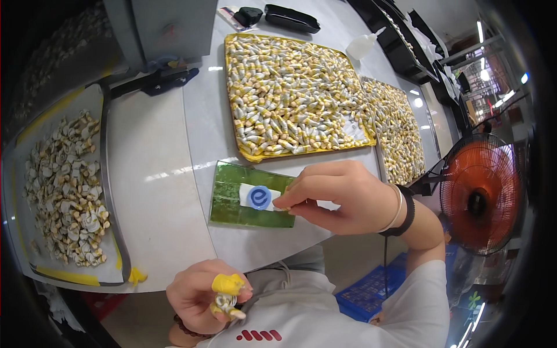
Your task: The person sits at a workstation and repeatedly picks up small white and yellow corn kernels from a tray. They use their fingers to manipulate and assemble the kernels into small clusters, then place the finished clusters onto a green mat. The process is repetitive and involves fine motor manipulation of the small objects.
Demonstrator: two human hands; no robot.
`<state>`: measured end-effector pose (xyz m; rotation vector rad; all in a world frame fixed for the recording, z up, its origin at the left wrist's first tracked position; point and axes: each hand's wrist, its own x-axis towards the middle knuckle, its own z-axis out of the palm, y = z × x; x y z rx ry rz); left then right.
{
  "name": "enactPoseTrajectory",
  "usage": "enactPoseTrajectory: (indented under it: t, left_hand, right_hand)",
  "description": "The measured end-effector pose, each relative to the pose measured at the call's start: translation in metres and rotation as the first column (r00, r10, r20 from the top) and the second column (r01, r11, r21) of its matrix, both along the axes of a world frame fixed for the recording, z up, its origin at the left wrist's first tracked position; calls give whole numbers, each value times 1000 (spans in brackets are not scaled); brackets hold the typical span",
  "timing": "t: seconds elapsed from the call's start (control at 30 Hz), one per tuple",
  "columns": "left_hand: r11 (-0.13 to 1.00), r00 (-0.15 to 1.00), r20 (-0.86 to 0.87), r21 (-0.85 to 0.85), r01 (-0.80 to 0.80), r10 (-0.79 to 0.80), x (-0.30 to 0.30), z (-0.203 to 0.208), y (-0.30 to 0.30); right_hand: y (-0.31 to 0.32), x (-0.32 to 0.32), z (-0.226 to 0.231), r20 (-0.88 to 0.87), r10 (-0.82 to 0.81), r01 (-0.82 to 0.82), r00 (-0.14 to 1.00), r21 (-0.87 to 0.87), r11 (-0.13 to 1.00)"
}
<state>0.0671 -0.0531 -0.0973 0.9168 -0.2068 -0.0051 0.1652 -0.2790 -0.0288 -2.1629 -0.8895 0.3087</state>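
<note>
My right hand [342,194] reaches over a green slab [232,214], its thumb and fingertips pinched together. What they hold, if anything, is too small and covered to make out. The fingertips touch the edge of a white patch with a round blue disc [259,198], which bears a dark curved mark. Low in front of my body, my left hand [197,290] is closed around several small white-and-yellow painted pieces [225,303]. A yellow cover [227,283] wraps one of its fingertips.
Behind the slab lies a yellow-edged tray [246,155] full of small pieces; a second batch [400,133] lies to its right. Another tray [116,255] with loose pieces stands at left. A squeeze bottle [361,46] and black case [292,19] stand behind. An orange fan [478,194] is at right.
</note>
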Motion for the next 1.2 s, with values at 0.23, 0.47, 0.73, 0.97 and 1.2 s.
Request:
enactPoseTrajectory:
  t: [0.23,0.47,0.73,0.97,1.2]
  left_hand:
    - [997,990,-134,-60,-52,44,-5,4,4]
    - [994,993,-55,-29,-105,104,-4,-2,1]
    - [948,983,62,262,-182,172,-2,3,0]
    - [833,966,222,503,-230,133,1,12,-5]
    - [848,934,354,482,-222,44,10,13,-12]
  right_hand:
    - [11,15,-6,235,138,-114,962,-113,987]
    - [15,12,-7,377,264,-161,888,-282,946]
    - [22,2,-11,371,134,-74,919,-170,983]
    - [23,-33,18,125,-62,32,990,228,973]
    - [27,-48,5,160,-75,5,984,401,916]
